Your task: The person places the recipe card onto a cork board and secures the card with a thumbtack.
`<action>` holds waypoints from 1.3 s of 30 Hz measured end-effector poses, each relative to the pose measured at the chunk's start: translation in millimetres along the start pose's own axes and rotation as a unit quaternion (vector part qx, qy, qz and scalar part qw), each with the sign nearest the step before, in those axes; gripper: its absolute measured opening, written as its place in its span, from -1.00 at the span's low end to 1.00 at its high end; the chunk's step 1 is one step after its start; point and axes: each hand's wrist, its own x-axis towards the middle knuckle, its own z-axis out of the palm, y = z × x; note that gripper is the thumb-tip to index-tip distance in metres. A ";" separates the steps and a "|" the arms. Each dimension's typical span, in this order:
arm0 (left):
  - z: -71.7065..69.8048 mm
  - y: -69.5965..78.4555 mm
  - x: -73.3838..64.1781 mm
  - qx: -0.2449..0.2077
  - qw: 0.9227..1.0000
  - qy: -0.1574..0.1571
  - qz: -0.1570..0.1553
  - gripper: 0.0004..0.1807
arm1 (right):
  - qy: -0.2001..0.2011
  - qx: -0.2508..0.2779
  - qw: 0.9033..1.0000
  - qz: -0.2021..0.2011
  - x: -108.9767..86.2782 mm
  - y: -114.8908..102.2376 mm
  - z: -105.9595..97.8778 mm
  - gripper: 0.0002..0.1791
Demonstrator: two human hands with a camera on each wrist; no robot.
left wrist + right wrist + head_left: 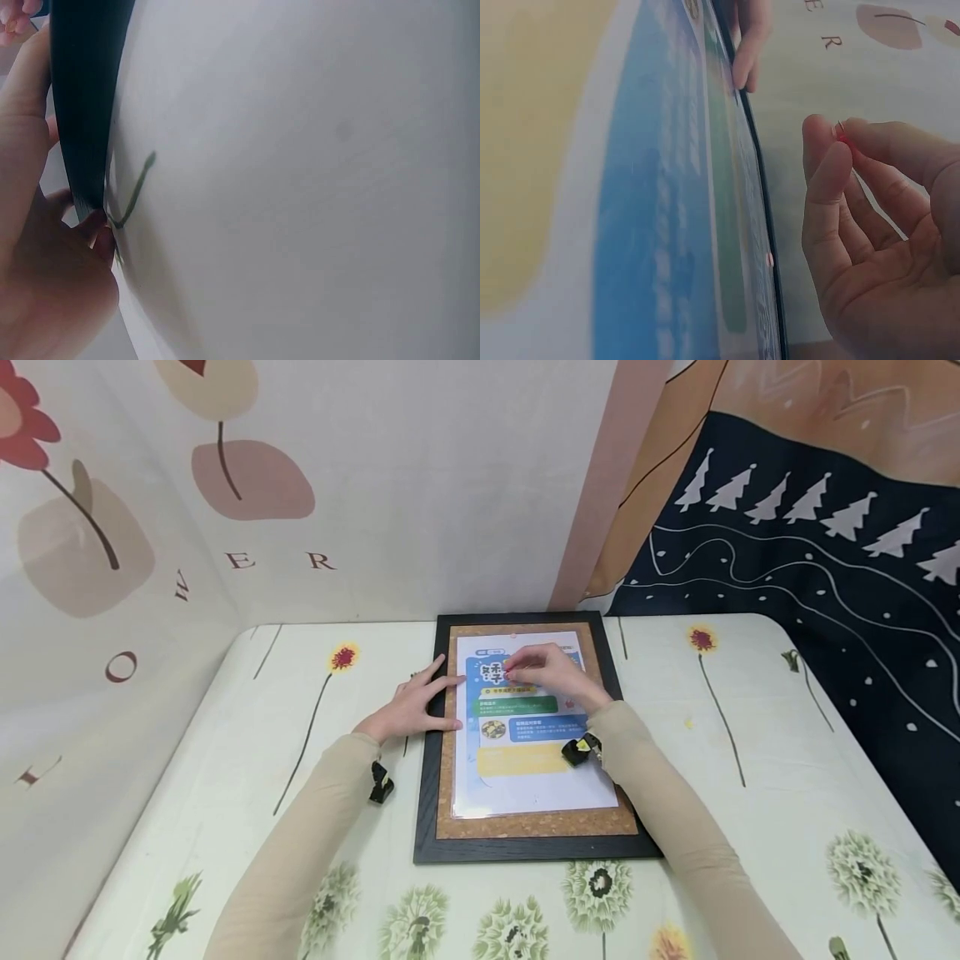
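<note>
A cork board [540, 824] with a black frame [427, 785] lies on the table, a printed poster [536, 789] flat over its cork. My left hand [412, 706] rests on the left side of the frame, thumb and forefinger stretched towards the poster's edge and other fingertips at the frame's outer side. Over the poster's upper part, my right hand [551, 668] pinches a small red pushpin [843, 138] between thumb and fingertips. Its thin metal point shows in the right wrist view, held off the poster's surface. A small reddish dot [513, 635] sits at the poster's top edge.
The table wears a white flower-print cloth [337, 843]. A pale printed curtain [420, 510] hangs behind the board, and a dark one with white trees [810, 552] on the right. Black wrist cameras [381, 783] sit on both sleeves.
</note>
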 end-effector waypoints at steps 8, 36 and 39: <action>-1.5 0.9 -1.4 0.000 1.000 -0.006 -0.007 -0.11 | -0.031 0.010 0.999 -0.007 7.0 -2.6 9.8 -0.75; -2.0 1.6 -1.7 -0.003 1.000 0.003 0.011 -0.13 | -0.166 -0.075 0.981 -0.060 33.0 -16.1 48.1 -0.88; -2.6 1.9 -2.4 -0.005 1.000 0.004 0.015 -0.14 | -0.182 -0.088 0.978 -0.060 35.4 -17.5 50.4 -0.89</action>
